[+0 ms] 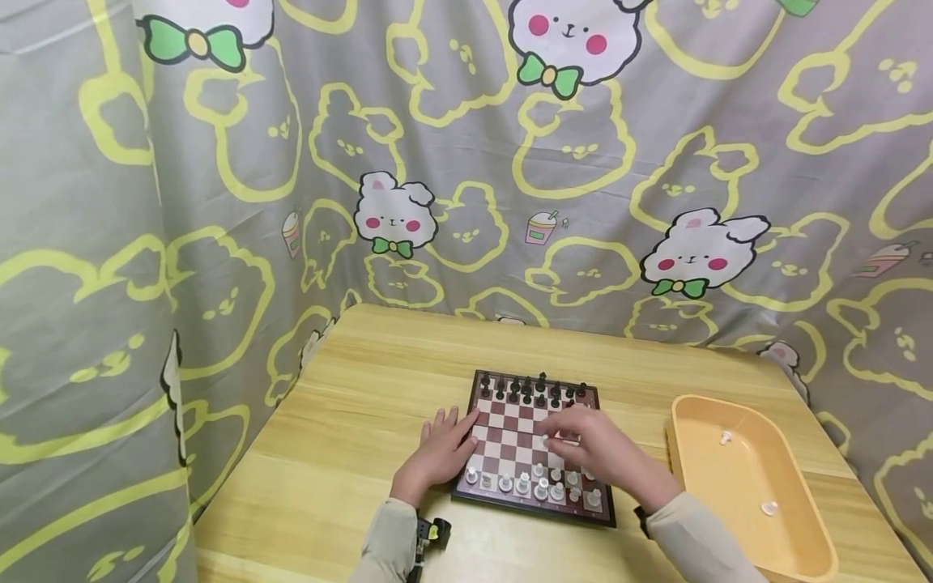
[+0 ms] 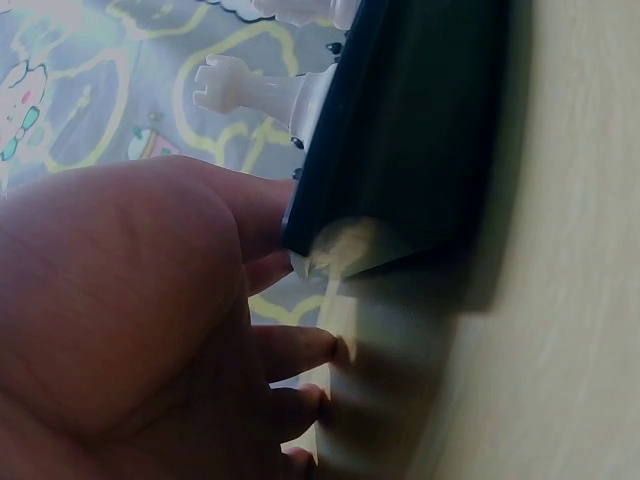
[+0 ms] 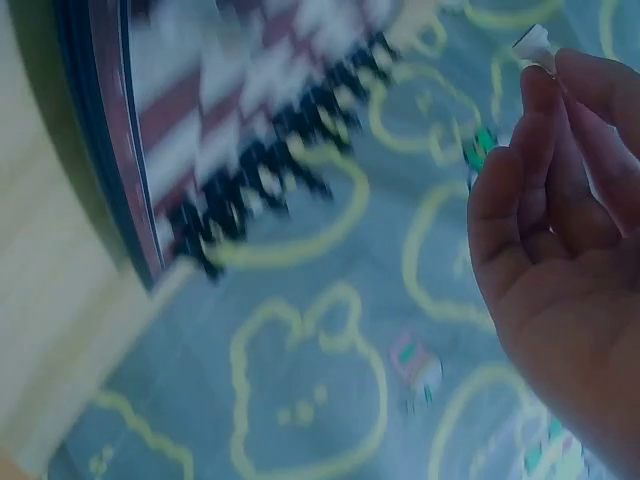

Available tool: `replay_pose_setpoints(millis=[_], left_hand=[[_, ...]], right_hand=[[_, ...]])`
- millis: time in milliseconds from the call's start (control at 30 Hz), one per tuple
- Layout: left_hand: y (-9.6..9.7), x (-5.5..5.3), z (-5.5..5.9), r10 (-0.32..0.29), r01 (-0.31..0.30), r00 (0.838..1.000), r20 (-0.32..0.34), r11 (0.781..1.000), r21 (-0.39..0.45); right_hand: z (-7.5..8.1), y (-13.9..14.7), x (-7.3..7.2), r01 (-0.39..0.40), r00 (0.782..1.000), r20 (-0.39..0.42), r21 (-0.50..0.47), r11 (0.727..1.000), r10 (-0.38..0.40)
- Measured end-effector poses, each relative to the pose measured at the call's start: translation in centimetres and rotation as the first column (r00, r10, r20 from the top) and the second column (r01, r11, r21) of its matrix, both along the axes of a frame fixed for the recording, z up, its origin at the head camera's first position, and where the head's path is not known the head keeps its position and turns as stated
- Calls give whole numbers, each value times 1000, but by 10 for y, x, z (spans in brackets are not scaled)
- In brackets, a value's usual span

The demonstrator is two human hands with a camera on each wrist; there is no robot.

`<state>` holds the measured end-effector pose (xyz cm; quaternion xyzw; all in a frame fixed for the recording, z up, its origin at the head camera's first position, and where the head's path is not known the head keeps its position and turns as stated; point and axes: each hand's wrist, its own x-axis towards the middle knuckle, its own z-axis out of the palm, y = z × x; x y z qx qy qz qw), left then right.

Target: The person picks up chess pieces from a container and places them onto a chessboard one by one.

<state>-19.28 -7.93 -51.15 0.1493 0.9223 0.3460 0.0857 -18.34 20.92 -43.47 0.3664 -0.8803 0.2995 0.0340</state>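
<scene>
A chessboard (image 1: 503, 437) lies on the table, black pieces (image 1: 528, 394) lined up along its far side and white pieces (image 1: 542, 489) along the near side. My right hand (image 1: 594, 441) is over the board's right half, pinching a small white chess piece (image 3: 535, 42) between thumb and fingertips; its exact kind is unclear. At the board's left edge rests my left hand (image 1: 440, 455), fingers extended and holding nothing. In the left wrist view its thumb touches the board's side, near a white rook (image 2: 245, 90) on top.
To the right of the board stands an orange tray (image 1: 743, 474) holding a white piece (image 1: 726, 437) and another white piece (image 1: 768, 508). A patterned curtain (image 1: 466, 162) hangs behind and to the left of the wooden table (image 1: 328, 437).
</scene>
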Motion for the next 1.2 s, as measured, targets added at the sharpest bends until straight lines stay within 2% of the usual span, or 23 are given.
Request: replay_pose_setpoints(millis=[100,200,300,667,867,1200], left_hand=[[0,0,0,-1,1,1000,3,1000,-2],[0,0,0,2,-2,1000,4,1000,-4],[0,-1,0,0,0,1000,-5,1000,5],[1,-3,1,-8,8,1000,-14,1000,-7],[0,-4,-1,-8,7,1000,-16,1000,-11],[-1,-3,-7,-3,3,1000,-20,1000,-6]], right_hand=[[-12,-12,-1,-60,998,17,50,997,59],[-18,-19,-3,-87,995,59,78,993,83],[-20,-22,-5,-90,992,101,100,991,80],[-28,-29,-9,-90,985,156,115,989,71],[-33,-30,-9,-92,982,173,109,990,72],[-33,-32,-10,-101,970,233,113,988,72]])
